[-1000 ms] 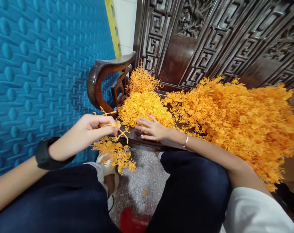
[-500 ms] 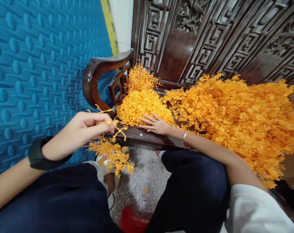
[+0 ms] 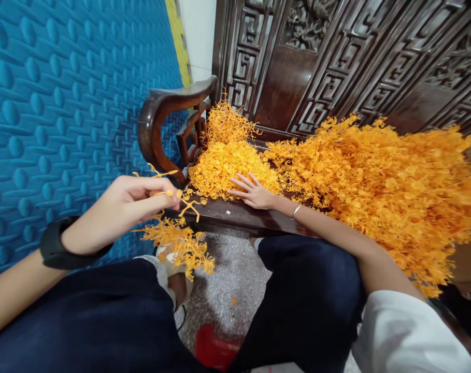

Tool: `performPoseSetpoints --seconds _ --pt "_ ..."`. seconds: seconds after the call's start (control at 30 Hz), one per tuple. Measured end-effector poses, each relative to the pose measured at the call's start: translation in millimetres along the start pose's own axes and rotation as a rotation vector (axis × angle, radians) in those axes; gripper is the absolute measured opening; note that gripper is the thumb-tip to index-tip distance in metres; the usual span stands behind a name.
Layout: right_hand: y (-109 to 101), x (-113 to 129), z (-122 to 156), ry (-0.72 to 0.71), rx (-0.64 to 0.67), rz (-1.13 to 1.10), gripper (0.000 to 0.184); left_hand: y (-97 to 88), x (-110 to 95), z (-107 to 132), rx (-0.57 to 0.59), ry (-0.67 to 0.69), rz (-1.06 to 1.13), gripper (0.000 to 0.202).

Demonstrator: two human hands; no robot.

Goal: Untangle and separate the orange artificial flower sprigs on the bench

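Note:
My left hand (image 3: 136,204) is closed in a pinch on orange branched plastic sprigs (image 3: 190,207), held in front of the bench's armrest. Thin forked tips stick out past the thumb and finger, and a bushy cluster (image 3: 179,241) hangs below the hand. How the cluster joins the pinched pieces is hidden. My right hand (image 3: 256,196) lies palm down with fingers spread, touching the front edge of a heap of small yellow-orange plastic pieces (image 3: 227,163). Behind that heap rises a looser, stringier orange tangle (image 3: 229,122).
A large mound of orange sprigs (image 3: 390,191) covers the right of the dark wooden bench (image 3: 243,216). Its curved armrest (image 3: 150,127) stands at the left, its carved back (image 3: 284,85) behind. Blue mat (image 3: 56,103) lies left; a red object (image 3: 215,347) is on the speckled floor.
My right hand has slid slightly right and away from me along the heap's front edge. The left hand has moved a little to the left, keeping its pinch on the sprigs.

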State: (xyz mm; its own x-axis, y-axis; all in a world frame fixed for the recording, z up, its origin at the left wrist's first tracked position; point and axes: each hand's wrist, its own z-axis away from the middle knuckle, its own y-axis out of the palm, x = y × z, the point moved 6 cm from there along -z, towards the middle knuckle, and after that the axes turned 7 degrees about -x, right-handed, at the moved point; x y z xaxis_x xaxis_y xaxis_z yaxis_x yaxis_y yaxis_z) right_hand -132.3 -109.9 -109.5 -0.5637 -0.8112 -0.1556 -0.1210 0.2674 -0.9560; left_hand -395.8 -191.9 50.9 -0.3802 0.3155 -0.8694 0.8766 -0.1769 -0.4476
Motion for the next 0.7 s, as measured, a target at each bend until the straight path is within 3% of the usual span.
performPoseSetpoints --seconds 0.17,0.33,0.4,0.53,0.7 --pt "-4 0 -2 0.057 -0.062 -0.243 0.050 1.8 -2 -1 0.006 0.024 -0.004 0.021" --pt "-43 -20 -10 0.201 -0.420 -0.483 0.042 -1.7 3 1 -0.003 -0.048 0.008 0.019" --pt "-58 -25 -16 0.273 -0.481 -0.515 0.039 -1.0 3 2 0.011 -0.057 0.018 0.019" --pt "-65 -4 -37 0.220 -0.347 -0.570 0.036 1.0 0 1 0.011 -0.040 0.029 0.018" --pt "-31 61 -68 -0.192 0.004 -0.425 0.051 1.9 -5 0 0.020 -0.037 0.019 0.018"
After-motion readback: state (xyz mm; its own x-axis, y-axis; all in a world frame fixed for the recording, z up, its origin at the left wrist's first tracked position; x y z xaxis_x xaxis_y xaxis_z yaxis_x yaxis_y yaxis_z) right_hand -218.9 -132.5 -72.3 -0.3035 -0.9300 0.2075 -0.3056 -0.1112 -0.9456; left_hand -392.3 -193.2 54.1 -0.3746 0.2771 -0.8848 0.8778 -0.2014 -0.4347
